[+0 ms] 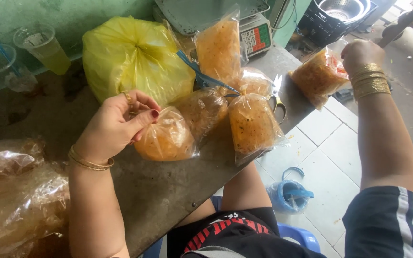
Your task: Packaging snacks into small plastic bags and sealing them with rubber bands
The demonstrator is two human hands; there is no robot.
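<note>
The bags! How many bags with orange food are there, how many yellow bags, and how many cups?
Clear bags of orange food: 5, four on the table such as the one by the left hand, at, plus the bag held by the right hand
Big yellow bag: 1
Plastic cup: 1
Total: 7

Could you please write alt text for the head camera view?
A person's right hand holds up a clear bag of orange food, while the left hand hovers by filled bags on a grey table. Behind sit a yellow bag, scissors and a scale.
</note>
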